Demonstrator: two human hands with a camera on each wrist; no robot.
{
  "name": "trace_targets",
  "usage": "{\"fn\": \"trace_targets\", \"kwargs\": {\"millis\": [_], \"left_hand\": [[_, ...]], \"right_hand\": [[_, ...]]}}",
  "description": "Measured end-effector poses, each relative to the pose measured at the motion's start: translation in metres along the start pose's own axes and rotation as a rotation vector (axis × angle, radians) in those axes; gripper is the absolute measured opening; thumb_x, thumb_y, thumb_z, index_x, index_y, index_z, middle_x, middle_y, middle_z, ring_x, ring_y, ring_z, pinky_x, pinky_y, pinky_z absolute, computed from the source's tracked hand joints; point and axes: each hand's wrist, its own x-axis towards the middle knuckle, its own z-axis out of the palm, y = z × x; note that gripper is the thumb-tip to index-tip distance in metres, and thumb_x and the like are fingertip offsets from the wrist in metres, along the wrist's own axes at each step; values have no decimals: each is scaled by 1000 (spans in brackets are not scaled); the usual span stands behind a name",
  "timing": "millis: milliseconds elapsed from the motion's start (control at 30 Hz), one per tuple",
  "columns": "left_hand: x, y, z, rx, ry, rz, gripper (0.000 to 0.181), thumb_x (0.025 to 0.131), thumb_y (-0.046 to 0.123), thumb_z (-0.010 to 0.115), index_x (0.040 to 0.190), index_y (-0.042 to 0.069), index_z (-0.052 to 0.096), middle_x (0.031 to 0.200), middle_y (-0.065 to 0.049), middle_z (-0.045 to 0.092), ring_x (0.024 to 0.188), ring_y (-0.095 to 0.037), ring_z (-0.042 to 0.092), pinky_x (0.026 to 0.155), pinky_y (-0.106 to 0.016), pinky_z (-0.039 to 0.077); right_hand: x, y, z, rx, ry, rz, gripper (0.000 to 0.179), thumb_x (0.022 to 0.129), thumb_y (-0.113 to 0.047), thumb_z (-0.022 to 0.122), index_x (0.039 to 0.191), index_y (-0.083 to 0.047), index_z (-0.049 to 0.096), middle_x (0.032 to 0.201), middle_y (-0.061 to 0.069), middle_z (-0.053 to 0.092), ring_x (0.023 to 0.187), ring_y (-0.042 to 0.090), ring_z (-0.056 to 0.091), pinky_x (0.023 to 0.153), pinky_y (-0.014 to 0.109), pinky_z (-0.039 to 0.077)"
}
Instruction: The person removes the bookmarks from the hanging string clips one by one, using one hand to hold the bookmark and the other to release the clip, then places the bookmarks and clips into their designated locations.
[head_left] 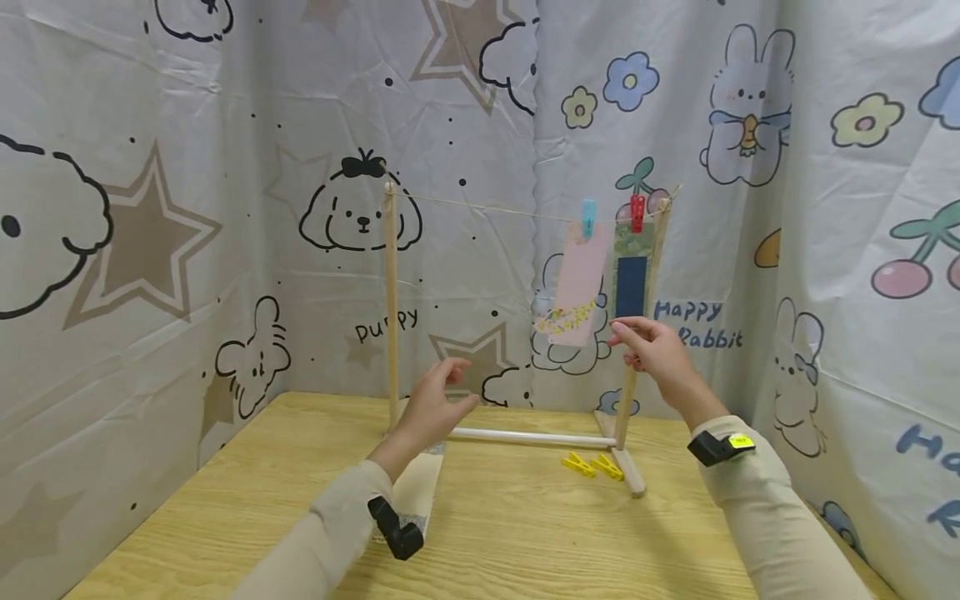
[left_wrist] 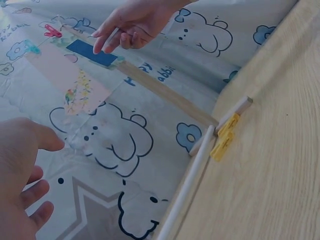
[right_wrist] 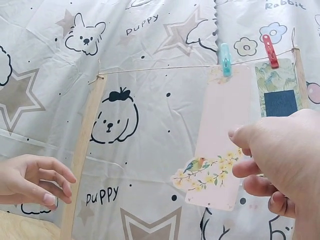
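Currently, left hand [head_left: 431,407] hangs above table [head_left: 525,542], near left post [head_left: 391,292], thumb and fingers apart. Right hand [head_left: 658,357] near lower end of green card [head_left: 632,283], fingers loosely bent, thumb apart from them; contact with card unclear. Green card hangs from string [head_left: 480,206] by red clip [head_left: 637,214], beside right post [head_left: 628,392]. Pink card [head_left: 579,279] hangs just left, by blue clip [head_left: 589,218]. Two yellow clips [head_left: 577,465] lie on table near right post's foot. Pale card [head_left: 418,483] lies on table, partly behind left arm.
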Motion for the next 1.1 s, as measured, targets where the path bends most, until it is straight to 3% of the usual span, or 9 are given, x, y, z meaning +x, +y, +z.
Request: {"fn": "trace_targets", "kwargs": {"millis": [200, 500, 767, 1100], "left_hand": [[8, 2, 0, -4, -14, -39, 49, 92, 10, 78, 136, 2, 58, 118, -12, 60, 115, -32, 57, 100, -50, 47], [21, 3, 7, -2, -30, -77, 52, 93, 12, 78, 140, 4, 57, 119, -11, 59, 117, -33, 58, 100, -49, 47], [30, 5, 10, -37, -33, -95, 52, 93, 9, 77, 140, 3, 56, 123, -15, 60, 121, -39, 57, 102, -50, 47], [42, 5, 13, -54, -14, -133, 52, 94, 11, 77, 141, 6, 55, 123, -14, 59, 121, -37, 56, 99, -50, 48]], "right_hand": [[4, -2, 2, 29, 22, -31, 51, 106, -38, 61, 135, 4, 59, 101, 3, 70, 68, 12, 55, 63, 23, 46], [8, -5, 1, -12, 29, -58, 49, 106, -36, 61, 135, 4, 60, 98, -4, 70, 68, 13, 56, 63, 25, 47], [16, -15, -6, -89, 2, -63, 50, 106, -38, 61, 135, 3, 61, 108, 12, 69, 70, 14, 57, 65, 29, 47], [24, -29, -3, -79, 12, -73, 50, 106, -39, 60, 136, 0, 61, 116, 22, 66, 70, 13, 57, 64, 26, 46]]}}
